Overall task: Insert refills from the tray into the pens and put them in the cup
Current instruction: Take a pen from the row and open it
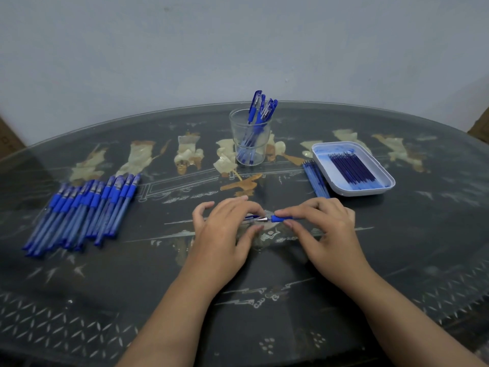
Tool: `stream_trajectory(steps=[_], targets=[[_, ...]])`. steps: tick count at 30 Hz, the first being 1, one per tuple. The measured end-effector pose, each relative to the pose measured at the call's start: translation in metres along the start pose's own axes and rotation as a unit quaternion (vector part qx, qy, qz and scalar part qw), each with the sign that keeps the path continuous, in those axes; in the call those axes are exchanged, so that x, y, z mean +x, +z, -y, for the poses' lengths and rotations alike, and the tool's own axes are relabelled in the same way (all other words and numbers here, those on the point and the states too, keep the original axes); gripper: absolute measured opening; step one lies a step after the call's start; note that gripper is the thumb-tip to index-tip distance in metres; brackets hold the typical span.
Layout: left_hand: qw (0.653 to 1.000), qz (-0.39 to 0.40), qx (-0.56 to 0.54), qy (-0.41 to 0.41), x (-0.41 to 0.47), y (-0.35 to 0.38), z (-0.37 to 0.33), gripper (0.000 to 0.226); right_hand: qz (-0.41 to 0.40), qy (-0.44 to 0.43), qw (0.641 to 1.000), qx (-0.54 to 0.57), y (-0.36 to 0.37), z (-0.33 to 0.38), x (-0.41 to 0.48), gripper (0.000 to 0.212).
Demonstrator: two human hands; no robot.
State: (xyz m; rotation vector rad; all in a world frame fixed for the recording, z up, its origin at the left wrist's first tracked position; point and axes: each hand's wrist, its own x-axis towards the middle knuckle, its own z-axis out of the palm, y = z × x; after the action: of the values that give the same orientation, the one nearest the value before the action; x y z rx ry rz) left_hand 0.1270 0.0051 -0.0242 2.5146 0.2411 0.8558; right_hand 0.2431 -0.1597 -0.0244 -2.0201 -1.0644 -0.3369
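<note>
Presently left hand (225,229) and right hand (324,229) meet, both pinching one pen (281,219) near its tip — skewed pressure could jam it before the cup (248,144), 12 o'clock.

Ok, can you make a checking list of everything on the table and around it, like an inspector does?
Surface: dark glass-topped table with pale inlaid figures.
Job's things: clear cup with capped blue pens standing in it; white tray, stained blue, holding dark refills; row of pens lying at the left; bundle of blue tubes beside the tray.
Clutter: nothing seen.
Hands: right hand grips a pen at its blue grip; left hand pinches a blue piece at that pen's silver tip.
Cables: nothing seen.
Surroundings: pale wall behind; cardboard at the left edge.
</note>
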Motion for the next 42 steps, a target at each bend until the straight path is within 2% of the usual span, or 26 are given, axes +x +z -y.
stream_trajectory(steps=[2,8,13,18,23,29,34,42], targets=[[1.0,-0.005,0.012,-0.002,0.0004,0.0003,0.0004,0.008,0.001,-0.002,1.0,-0.001,0.0001,0.0003,0.0,0.021],[1.0,-0.012,0.003,-0.017,0.0011,0.0006,-0.0018,0.042,0.002,-0.001,1.0,-0.002,-0.0001,-0.0001,-0.0002,0.021],[1.0,-0.013,0.001,-0.009,0.0006,0.0017,0.0008,0.018,0.003,-0.002,1.0,-0.005,0.0001,-0.0003,-0.0002,0.021],[1.0,-0.024,-0.006,-0.016,0.0015,0.0028,0.001,0.038,0.003,0.0,1.0,-0.006,0.0,-0.0008,-0.0002,0.021],[0.999,-0.024,-0.018,-0.014,0.0017,0.0033,0.0039,0.019,0.005,-0.001,1.0,-0.005,0.0004,-0.0004,-0.0001,0.021],[0.999,-0.023,-0.036,-0.029,0.0027,0.0018,0.0023,0.036,0.006,0.001,1.0,-0.006,0.0005,-0.0011,0.0,0.022],[0.998,-0.026,-0.047,-0.032,0.0038,0.0002,0.0019,0.02,0.007,0.001,1.0,-0.01,0.0007,-0.0013,-0.0003,0.022],[0.997,-0.037,-0.039,-0.05,0.0034,0.0032,0.0049,0.036,0.003,0.001,1.0,-0.009,0.0003,-0.002,-0.0003,0.021]])
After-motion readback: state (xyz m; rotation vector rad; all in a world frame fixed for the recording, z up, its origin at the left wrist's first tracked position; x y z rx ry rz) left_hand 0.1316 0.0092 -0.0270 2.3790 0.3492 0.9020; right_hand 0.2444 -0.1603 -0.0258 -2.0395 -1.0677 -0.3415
